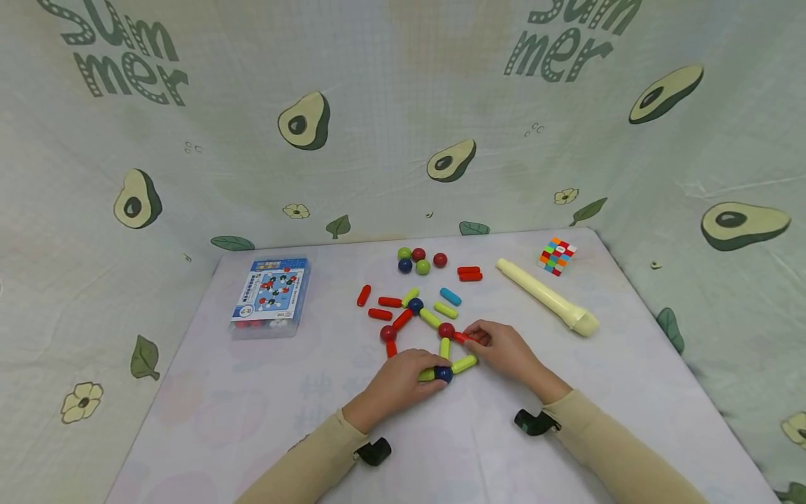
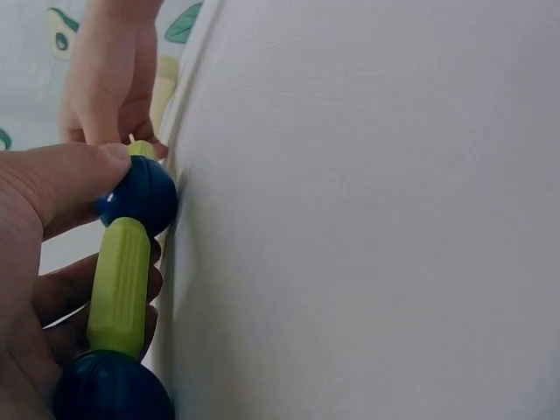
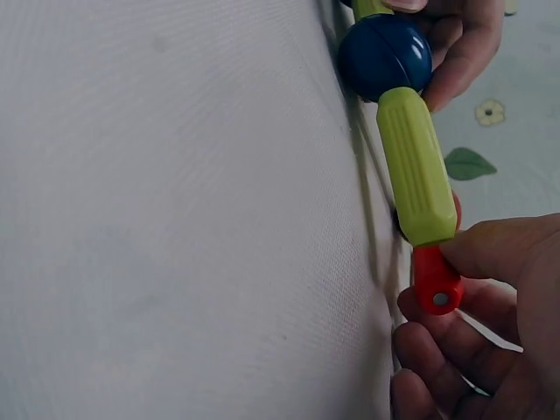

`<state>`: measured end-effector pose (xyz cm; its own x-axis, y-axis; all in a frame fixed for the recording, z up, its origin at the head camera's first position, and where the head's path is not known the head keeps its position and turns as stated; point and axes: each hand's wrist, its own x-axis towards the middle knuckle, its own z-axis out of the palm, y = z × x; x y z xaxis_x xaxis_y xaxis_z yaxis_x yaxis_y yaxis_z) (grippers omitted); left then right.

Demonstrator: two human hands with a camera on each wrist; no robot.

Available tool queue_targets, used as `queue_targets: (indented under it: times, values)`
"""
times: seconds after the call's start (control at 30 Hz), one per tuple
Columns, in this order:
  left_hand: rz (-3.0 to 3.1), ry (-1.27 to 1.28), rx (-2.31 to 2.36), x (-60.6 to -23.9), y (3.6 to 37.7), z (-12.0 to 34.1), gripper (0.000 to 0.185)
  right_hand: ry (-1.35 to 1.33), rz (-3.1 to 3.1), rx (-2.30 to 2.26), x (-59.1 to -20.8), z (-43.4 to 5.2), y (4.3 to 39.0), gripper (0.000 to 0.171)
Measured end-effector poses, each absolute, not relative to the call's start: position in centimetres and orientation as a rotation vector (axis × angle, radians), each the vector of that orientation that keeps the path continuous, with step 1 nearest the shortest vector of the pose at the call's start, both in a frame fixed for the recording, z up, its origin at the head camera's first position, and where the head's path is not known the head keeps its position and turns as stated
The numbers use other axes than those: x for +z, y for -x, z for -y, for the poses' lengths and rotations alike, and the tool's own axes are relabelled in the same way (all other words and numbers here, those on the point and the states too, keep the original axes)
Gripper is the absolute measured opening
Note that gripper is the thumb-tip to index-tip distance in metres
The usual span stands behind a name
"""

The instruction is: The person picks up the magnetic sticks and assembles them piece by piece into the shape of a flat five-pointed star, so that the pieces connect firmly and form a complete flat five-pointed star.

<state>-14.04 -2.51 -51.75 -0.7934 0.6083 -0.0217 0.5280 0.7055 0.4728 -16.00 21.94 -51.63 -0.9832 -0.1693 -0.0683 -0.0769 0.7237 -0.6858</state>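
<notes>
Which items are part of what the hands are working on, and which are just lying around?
In use:
- left hand gripping the blue ball
- right hand pinching a red stick
- joined sticks and balls

Lying about:
- box
- cream flute
- colour cube
- spare balls

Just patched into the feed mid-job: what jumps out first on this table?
The eye lands on the bright rod-and-ball figure at the table's centre, with the left hand gripping its near blue ball and the right hand pinching a red rod beside a red ball. Farther right lie a cream recorder and a colourful cube; a boxed set sits left.
</notes>
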Motion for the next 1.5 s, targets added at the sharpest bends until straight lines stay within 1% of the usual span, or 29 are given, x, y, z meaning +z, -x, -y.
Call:
queue_targets:
  times: [0.17,0.27,0.57,0.7,0.9,1.33,1.5]
  values:
    - [-2.794,-0.879,0.741,-51.4,14.6,2.5,0.039,0.208,-2.801,-1.124,-51.6,-22.0,15.8,0.019]
    - [-2.843,-0.853,0.754,-51.0,15.3,2.2,0.042,0.22,-2.8,-1.141,-51.6,-22.1,15.8,0.02]
    - [-2.849,-0.882,0.579,-50.6,18.5,0.1,0.054,0.267,-2.82,-1.16,-52.1,-22.2,15.7,0.021]
    - [-2.829,-0.886,0.534,-51.0,19.5,-0.6,0.049,0.27,-2.828,-1.177,-52.3,-22.2,15.6,0.021]
    - [-2.813,-0.851,0.63,-51.2,20.0,-0.9,0.037,0.257,-2.863,-1.193,-52.2,-22.1,15.4,0.02]
    - [-2.787,-0.794,0.701,-50.9,19.9,-0.6,0.036,0.265,-2.871,-1.187,-52.0,-21.7,15.4,0.018]
    - [-2.781,-0.77,0.744,-51.0,19.7,-0.3,0.035,0.262,-2.855,-1.199,-52.0,-21.8,16.0,0.017]
